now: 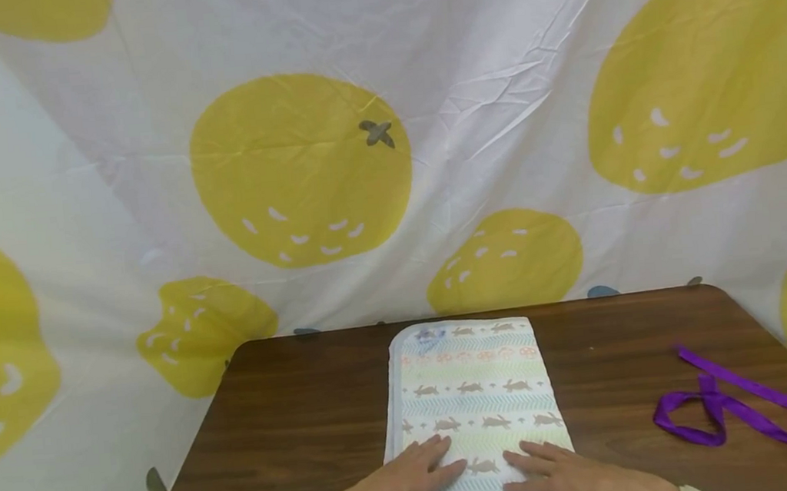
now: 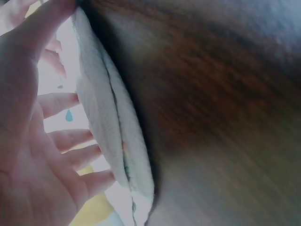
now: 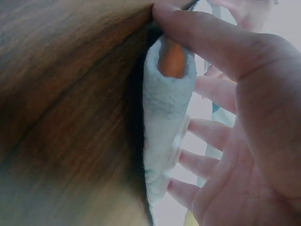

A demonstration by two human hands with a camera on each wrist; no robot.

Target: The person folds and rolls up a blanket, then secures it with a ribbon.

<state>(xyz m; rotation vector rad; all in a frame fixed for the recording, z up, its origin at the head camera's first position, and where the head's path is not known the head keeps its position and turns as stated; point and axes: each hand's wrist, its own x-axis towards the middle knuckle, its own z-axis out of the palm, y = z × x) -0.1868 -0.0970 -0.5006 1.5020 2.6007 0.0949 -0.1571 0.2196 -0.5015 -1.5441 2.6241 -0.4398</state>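
Note:
A folded cloth [image 1: 478, 404], white with rows of brown animals and pastel zigzags, lies lengthwise on the table. My left hand [image 1: 398, 484] rests on its near left part, fingers spread and fairly straight. On the near right part lies my right hand [image 1: 578, 476], its fingers pointing inward toward the left one. The left wrist view shows stacked layers along the cloth's side edge [image 2: 106, 103], with the fingertips on top. In the right wrist view the cloth's side [image 3: 164, 108] is a thick rounded fold, and an orange-brown patch shows inside its end.
A purple ribbon [image 1: 754, 414] lies loosely looped on the right of the dark wood table [image 1: 296, 415], trailing toward the right edge. Behind the table hangs a white curtain [image 1: 487, 22] printed with yellow fruit, close to the back edge.

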